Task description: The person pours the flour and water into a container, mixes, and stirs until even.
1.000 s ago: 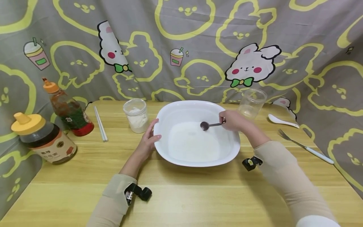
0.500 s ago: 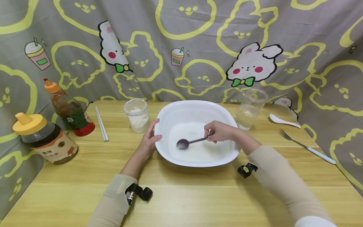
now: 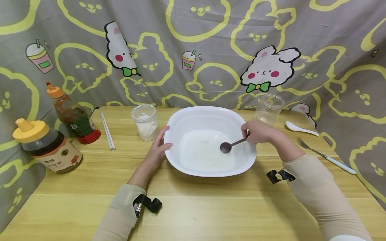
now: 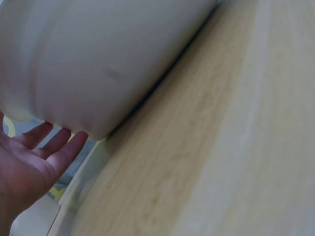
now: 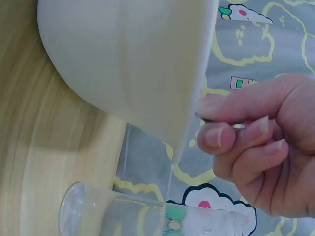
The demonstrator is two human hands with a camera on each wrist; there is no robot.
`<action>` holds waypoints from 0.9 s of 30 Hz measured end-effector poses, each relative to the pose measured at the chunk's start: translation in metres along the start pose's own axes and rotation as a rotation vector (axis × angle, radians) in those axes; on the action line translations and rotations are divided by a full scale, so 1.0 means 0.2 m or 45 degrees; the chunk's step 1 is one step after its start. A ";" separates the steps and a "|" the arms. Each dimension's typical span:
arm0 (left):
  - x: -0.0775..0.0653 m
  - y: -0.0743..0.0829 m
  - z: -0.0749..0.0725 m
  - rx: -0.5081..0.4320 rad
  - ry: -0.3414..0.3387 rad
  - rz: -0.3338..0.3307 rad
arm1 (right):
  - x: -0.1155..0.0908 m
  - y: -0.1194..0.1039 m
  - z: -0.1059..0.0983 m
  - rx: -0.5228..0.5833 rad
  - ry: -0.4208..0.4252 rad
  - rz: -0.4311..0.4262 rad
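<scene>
Dark spoon | pinched in right hand | head leftward, depth unclear

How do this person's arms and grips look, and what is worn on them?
The left sleeve and right sleeve are plain beige; white fabric shows at the right one's upper end. Mounted on them, the left black device has a silvery part, the right black device a yellowish patch. The left grip and right grip wear no gloves.

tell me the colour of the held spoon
The held spoon is dark brown, clearest in the head view.
</scene>
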State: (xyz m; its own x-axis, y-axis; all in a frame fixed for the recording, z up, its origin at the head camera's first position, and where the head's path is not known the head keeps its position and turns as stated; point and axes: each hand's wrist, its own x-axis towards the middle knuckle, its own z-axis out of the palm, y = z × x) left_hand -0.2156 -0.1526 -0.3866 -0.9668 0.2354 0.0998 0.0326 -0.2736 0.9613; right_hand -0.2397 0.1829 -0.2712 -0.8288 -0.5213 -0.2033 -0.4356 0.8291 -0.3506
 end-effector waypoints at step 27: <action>0.00 0.01 0.00 0.003 -0.007 0.002 | 0.11 -0.02 0.15 0.346 -0.034 0.036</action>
State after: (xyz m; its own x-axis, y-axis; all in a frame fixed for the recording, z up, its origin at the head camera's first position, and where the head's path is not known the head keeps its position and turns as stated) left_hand -0.2155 -0.1530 -0.3855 -0.9653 0.2401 0.1028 0.0349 -0.2715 0.9618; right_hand -0.2448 0.1617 -0.3024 -0.8281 -0.5070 -0.2391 -0.2995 0.7607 -0.5759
